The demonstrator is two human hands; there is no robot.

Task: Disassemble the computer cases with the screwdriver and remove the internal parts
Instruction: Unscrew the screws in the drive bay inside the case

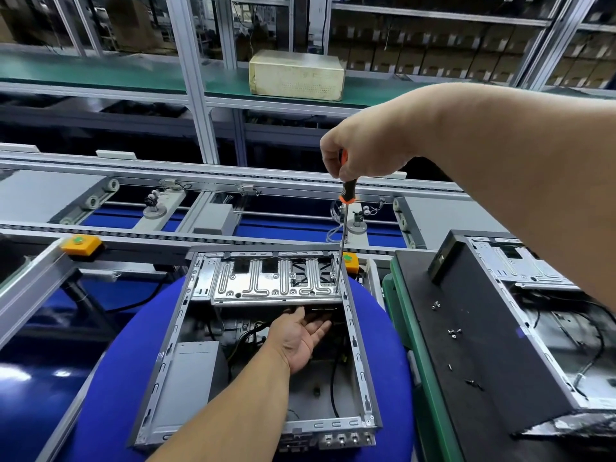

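A conveyor line (233,208) of grey rails and rollers is running across the middle of the frame, with a green-topped shelf (100,75) lying behind it in the upper part and a pale box (296,75) sitting on that shelf at upper centre. In the lower centre, an open computer case (256,348) is lying on a round blue pad (383,335), its side panel off and its inside showing. A second case (546,315) is sitting at the right of the frame on a green-edged surface, with a black panel (476,345) lying against its near side. A silver ribbed drive cage (276,278) is spanning the far end of the open case, and a grey power supply (190,378) is filling its lower left corner.

The right hand (363,151), upper centre right, is gripping the orange-and-black handle of the screwdriver (345,208), fingers curled round it. The shaft is pointing straight down, its tip meeting the right end of the drive cage. The left hand (301,338) is reaching into the case just below the cage, palm up, fingers straight and spread, holding nothing; the fingertips are disappearing under the cage edge among black cables (246,338).

Loose screws (454,332) are lying scattered on the black panel. Two yellow buttons (80,244) with green centres are sitting on the near rail.
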